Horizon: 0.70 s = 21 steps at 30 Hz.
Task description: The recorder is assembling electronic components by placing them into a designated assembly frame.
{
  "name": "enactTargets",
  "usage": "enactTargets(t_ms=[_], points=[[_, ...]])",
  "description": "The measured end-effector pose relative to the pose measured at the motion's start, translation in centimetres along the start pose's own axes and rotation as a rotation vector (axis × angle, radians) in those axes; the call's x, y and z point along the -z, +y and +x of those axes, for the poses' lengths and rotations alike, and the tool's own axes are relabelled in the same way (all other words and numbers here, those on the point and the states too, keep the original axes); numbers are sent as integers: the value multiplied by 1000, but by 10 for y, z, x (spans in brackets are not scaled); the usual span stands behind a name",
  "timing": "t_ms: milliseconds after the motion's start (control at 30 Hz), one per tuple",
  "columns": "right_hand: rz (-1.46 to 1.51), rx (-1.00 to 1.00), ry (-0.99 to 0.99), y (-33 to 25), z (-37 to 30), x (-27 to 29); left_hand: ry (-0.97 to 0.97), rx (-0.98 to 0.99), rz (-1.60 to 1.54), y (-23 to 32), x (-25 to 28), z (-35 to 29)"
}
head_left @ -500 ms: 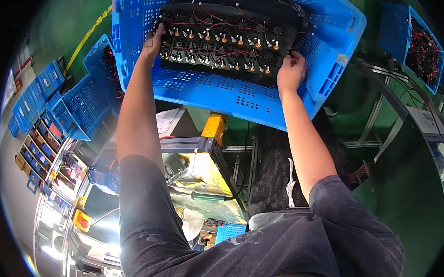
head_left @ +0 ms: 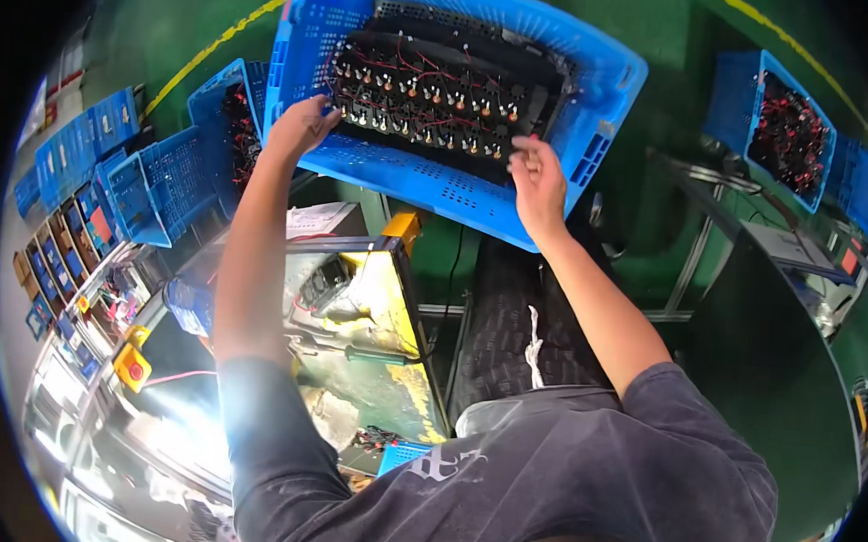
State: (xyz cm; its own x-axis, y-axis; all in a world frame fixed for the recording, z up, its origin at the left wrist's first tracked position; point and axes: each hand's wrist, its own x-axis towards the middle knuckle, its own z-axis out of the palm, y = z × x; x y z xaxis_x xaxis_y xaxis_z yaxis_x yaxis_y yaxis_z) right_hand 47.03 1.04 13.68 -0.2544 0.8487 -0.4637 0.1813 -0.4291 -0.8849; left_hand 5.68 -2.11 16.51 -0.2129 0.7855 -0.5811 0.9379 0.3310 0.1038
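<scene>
A large blue plastic crate (head_left: 361, 168) with perforated walls stands in front of me. Inside it lies a black tray (head_left: 536, 109) bearing two rows of small metal-tipped parts (head_left: 413, 92) with thin red wires. My left hand (head_left: 305, 130) is at the tray's near left corner, its fingers loosely bent and apart; whether they touch the tray is hard to tell. Over the crate's near right side, my right hand (head_left: 539, 186) has its fingers spread, with nothing in them, just off the tray's right end.
More blue crates (head_left: 156, 196) stand at the left, one holding red and black wired parts (head_left: 241, 137). Another such crate (head_left: 792, 127) is at the far right. A yellow-edged workbench (head_left: 384, 312) with a green-handled tool (head_left: 377, 356) is at my near left. A dark panel (head_left: 768, 382) rises at right.
Both hands have let go of the black tray's ends and drawn back toward me. The tray now sits lower in the crate. My view has shifted, too.
</scene>
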Motion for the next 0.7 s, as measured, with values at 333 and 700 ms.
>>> enactTargets(t_ms=[333,700], points=[[-269,6,-119,-35,-37,217,386,67,-445,121,164,-289],[-529,11,-473,-113,-19,162,374,562,-808,324,-25,-523]])
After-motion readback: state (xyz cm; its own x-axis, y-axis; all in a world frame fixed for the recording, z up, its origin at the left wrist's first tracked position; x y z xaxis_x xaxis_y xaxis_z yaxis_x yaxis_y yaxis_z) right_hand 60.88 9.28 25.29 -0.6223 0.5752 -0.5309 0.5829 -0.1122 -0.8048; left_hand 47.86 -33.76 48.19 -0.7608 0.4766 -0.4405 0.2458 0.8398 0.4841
